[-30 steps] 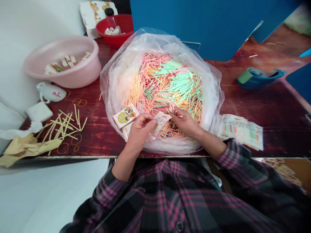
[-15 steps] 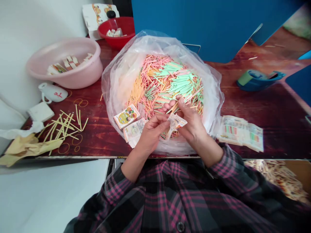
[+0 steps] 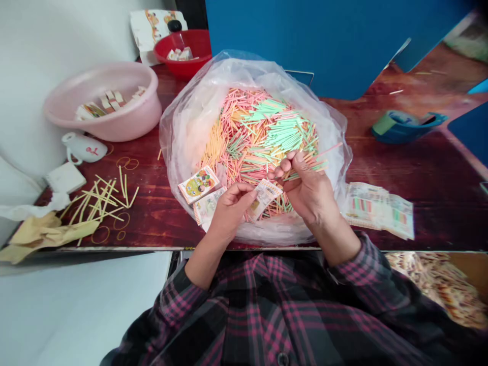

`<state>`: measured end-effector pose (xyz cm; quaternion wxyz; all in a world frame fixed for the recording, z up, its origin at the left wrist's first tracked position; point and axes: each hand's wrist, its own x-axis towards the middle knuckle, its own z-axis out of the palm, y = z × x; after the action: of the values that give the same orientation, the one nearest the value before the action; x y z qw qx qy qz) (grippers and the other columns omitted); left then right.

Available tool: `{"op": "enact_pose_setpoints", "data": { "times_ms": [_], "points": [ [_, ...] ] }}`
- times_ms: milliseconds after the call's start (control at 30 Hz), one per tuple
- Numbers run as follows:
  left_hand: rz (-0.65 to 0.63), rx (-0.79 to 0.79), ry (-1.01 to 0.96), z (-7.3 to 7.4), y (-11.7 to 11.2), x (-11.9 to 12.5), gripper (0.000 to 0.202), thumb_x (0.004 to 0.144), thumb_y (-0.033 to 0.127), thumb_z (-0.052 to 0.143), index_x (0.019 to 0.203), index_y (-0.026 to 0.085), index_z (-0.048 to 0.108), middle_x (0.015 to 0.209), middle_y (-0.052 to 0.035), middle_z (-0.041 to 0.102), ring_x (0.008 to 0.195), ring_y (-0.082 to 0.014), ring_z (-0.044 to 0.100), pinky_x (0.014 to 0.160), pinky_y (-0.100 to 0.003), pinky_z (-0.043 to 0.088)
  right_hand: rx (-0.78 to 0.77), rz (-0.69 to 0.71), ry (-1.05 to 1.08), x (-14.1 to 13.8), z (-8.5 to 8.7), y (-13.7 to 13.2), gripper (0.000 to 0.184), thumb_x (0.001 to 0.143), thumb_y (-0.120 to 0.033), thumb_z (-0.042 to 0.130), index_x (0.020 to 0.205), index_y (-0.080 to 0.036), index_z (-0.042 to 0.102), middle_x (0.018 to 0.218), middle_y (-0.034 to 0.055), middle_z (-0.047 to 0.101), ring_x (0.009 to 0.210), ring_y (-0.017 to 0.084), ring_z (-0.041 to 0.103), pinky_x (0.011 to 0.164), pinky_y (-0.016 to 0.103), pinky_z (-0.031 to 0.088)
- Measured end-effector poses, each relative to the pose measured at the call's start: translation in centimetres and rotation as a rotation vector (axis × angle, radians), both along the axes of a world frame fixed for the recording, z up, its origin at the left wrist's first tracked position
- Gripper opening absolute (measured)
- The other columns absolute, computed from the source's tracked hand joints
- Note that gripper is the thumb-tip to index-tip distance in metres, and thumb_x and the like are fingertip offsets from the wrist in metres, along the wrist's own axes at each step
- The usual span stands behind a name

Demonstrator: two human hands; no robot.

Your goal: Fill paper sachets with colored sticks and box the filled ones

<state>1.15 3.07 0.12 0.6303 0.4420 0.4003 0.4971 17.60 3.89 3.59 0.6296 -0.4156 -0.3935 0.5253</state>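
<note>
Between the thumb and fingers of my left hand (image 3: 231, 208) is a small printed packet (image 3: 264, 199), tilted over the front of the plastic bag. My right hand (image 3: 309, 185) is closed on several thin coloured sticks (image 3: 320, 161), pink, orange and green, which poke out past the thumb to the right. Both hands are above a large clear plastic bag (image 3: 186, 117) filled with a heap of pink, orange and green sticks (image 3: 263, 132). On the bag's front left edge lie a stack of printed packets (image 3: 199, 184) and another packet (image 3: 208, 206), partly hidden by my left hand.
At the left are a pink basin (image 3: 125, 119), a white mug (image 3: 84, 146), loose pale sticks (image 3: 101, 198) and rubber bands. A red basin (image 3: 194, 40) stands behind. Filled packets (image 3: 377, 206) lie right of the bag, with a blue tape dispenser (image 3: 404, 129) farther back.
My right hand has moved right, away from the packet, with the sticks still in its fingers. The packet in my left hand now shows flatter and has shifted slightly left.
</note>
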Motion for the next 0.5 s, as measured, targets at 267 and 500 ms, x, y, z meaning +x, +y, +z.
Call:
{"op": "enact_pose_setpoints", "data": {
  "times_ms": [267, 500],
  "points": [
    [0.002, 0.047, 0.030, -0.7, 0.1, -0.2, 0.018, 0.077, 0.035, 0.083, 0.082, 0.021, 0.072, 0.081, 0.0013, 0.069, 0.077, -0.0124, 0.062, 0.075, -0.026, 0.051, -0.047, -0.035, 0.061, 0.2, 0.4, -0.8, 0.038, 0.083, -0.060, 0.076, 0.085, -0.027, 0.057, 0.053, -0.0124, 0.017, 0.042, 0.009, 0.013, 0.038, 0.025, 0.022],
    [0.050, 0.195, 0.113, -0.7, 0.4, -0.2, 0.014, 0.083, 0.034, 0.078, 0.083, 0.022, 0.072, 0.094, -0.0011, 0.069, 0.090, -0.0149, 0.064, 0.087, -0.030, 0.050, 0.046, -0.002, -0.494, 0.9, 0.0, -2.6, 0.041, 0.082, -0.064, 0.075, 0.073, -0.024, 0.071, 0.062, -0.0006, 0.059, 0.060, 0.015, 0.054, 0.059, 0.030, 0.045]
  ]
}}
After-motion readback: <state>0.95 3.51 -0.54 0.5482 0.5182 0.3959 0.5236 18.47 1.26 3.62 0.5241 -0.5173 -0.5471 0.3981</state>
